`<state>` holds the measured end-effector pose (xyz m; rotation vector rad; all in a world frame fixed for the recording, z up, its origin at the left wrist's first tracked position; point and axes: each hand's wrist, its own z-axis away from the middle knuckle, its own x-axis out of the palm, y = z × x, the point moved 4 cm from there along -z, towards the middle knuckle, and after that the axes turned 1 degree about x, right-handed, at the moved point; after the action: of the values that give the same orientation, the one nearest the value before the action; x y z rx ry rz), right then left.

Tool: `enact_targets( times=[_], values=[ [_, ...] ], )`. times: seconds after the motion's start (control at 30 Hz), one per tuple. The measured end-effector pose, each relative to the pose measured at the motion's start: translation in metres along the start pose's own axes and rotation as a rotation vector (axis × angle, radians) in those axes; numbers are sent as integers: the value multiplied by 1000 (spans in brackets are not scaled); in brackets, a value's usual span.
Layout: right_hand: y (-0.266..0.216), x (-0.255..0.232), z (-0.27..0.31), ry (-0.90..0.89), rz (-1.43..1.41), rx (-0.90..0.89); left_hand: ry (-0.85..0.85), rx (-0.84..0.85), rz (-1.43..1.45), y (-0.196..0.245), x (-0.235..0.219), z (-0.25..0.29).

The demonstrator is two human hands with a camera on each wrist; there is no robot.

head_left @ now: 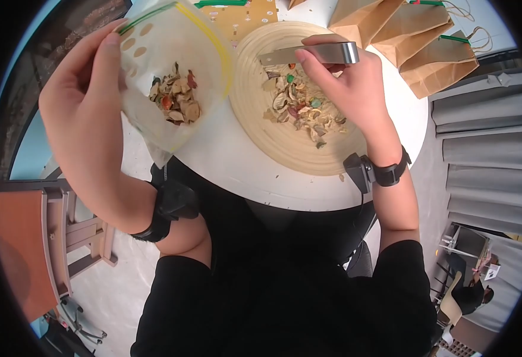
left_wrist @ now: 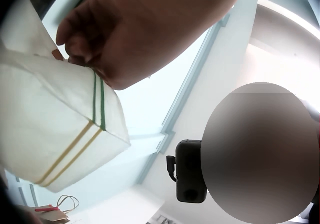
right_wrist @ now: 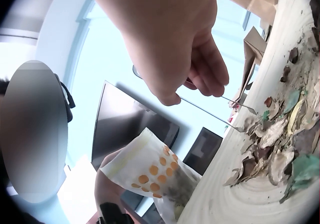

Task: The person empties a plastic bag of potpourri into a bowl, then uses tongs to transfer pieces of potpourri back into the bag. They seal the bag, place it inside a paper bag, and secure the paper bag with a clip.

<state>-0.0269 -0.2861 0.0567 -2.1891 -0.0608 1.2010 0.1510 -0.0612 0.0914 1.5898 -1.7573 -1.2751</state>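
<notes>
My left hand [head_left: 85, 101] pinches the top edge of a clear zip bag [head_left: 204, 59] with green and yellow zip strips, its mouth spread. Dried petals and leaves [head_left: 181, 104] lie inside the bag. In my right hand [head_left: 359, 89] are metal tongs [head_left: 332, 53], gripped between thumb and fingers. Below the tongs, a heap of potpourri [head_left: 296, 107] is spread over a round wooden plate [head_left: 246, 107]. In the right wrist view, the two tong tips [right_wrist: 241, 129] stand apart, right at the edge of the heap, with no piece showing between them.
The plate stands on a round white table [head_left: 213, 172]. Brown paper bags [head_left: 415, 35] with twine handles stand at the back right. Behind the plate lies a tan patterned sheet [head_left: 258, 15] with a green clip [head_left: 220, 3]. A wooden chair [head_left: 20, 244] is at the left.
</notes>
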Motion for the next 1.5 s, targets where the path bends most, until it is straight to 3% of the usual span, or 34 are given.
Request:
enact_targets(
  times=[0.2,0.5,0.67,0.77,0.87,0.97,1.0,1.13,1.23,1.4,1.5],
  values=[
    [3,3,-3,26,-17,-17,-194,-13,97,-4,20,0],
    [19,-1,4,119,-104,4,-260,-24,120,-11,24,-2],
    [23,-1,7,102,-87,40,-414,-102,140,-14,38,-1],
    [22,-9,10,118,-171,86,-463,-117,121,-16,46,-1],
    [2,-25,17,265,-596,41,-479,-124,104,-17,51,-2],
    [-16,-35,21,278,-712,-31,-478,-128,89,-18,55,-2],
    [-25,-36,20,240,-683,-104,-476,-128,82,-18,55,-3],
    [-3,-35,16,201,-641,-11,-390,-132,53,-23,49,-6],
    [7,-24,15,56,-214,-68,-363,-141,67,-27,45,-9],
    [8,-12,15,4,-54,-128,-380,-148,78,-25,48,-7],
    [9,-11,15,20,-121,-34,-386,-135,74,-23,47,-7]
  ],
)
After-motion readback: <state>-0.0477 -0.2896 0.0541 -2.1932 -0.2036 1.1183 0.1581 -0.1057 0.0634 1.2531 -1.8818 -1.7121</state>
